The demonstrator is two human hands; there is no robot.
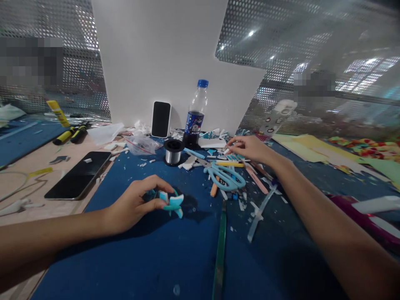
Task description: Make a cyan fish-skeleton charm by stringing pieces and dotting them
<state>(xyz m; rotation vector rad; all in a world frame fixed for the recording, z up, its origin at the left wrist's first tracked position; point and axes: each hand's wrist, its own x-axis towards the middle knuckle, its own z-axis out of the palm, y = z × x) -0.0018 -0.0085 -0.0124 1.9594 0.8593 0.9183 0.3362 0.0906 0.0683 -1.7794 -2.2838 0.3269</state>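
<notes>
My left hand [137, 202] rests on the blue mat [150, 258], its fingers curled round a small teal and white foam piece [173, 203]. My right hand [246, 148] reaches to the far side of the mat, its fingertips pinched among a heap of small foam scraps [218, 137]; what they hold is too small to name. Light blue scissors [225, 175] lie between my two hands, beside coloured foam strips [256, 181].
A spool of silver wire [173, 152], a cola bottle [196, 114] and an upright phone [161, 119] stand at the back against a white board. Another phone [78, 175] lies flat at left. A green ruler [220, 250] lies on the mat. Yellow-handled tools [70, 134] sit far left.
</notes>
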